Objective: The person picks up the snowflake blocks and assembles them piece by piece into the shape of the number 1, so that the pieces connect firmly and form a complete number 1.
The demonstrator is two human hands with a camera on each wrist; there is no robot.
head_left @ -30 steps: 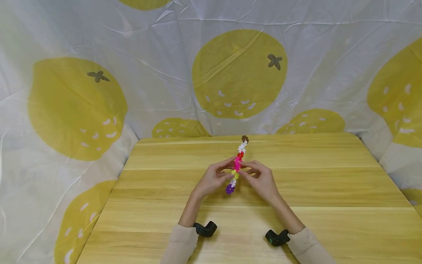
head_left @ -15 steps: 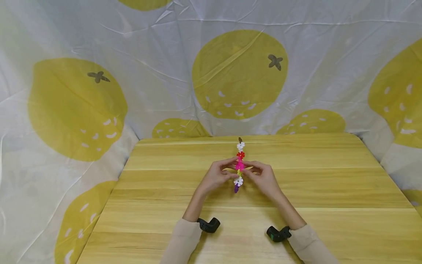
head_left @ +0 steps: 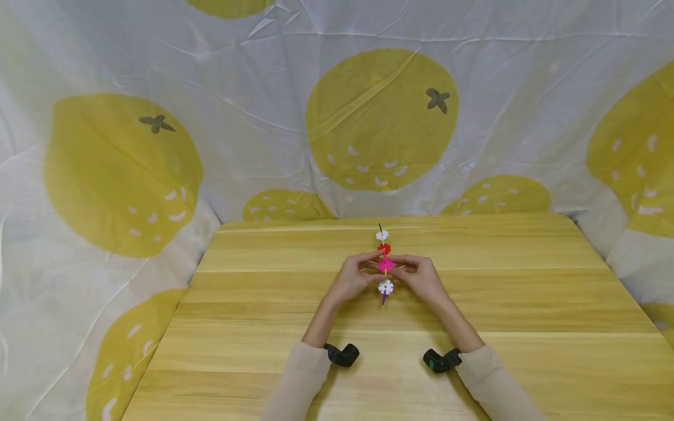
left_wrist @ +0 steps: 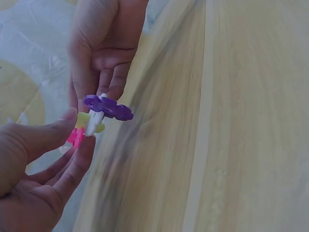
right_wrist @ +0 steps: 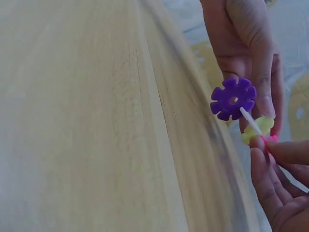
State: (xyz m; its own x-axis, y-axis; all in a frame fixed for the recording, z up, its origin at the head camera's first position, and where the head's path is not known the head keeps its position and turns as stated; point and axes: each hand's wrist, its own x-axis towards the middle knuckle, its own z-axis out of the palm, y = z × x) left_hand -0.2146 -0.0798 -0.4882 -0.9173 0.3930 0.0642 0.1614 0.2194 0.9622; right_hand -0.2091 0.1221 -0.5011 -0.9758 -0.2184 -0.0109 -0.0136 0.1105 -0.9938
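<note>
Both hands hold a chain of small notched plastic snowflake discs between them, above the table. From far to near in the head view come a dark edge-on disc, a white disc, a red disc, a pink disc, yellow, white and purple. My left hand pinches the middle of the chain from the left, thumb and fingertips near the yellow and pink pieces. From the right, my right hand pinches the same stretch. The purple disc sticks out at the near end, flat side showing in the right wrist view.
A wooden table lies under the hands. Behind it hangs a pale cloth printed with yellow fruit. Each wrist carries a black camera mount, one on the left and one on the right.
The chain has turned about its length and swung from slanting to nearly straight away from me; the purple disc went from face-on to edge-on. My left hand has shifted slightly right.
</note>
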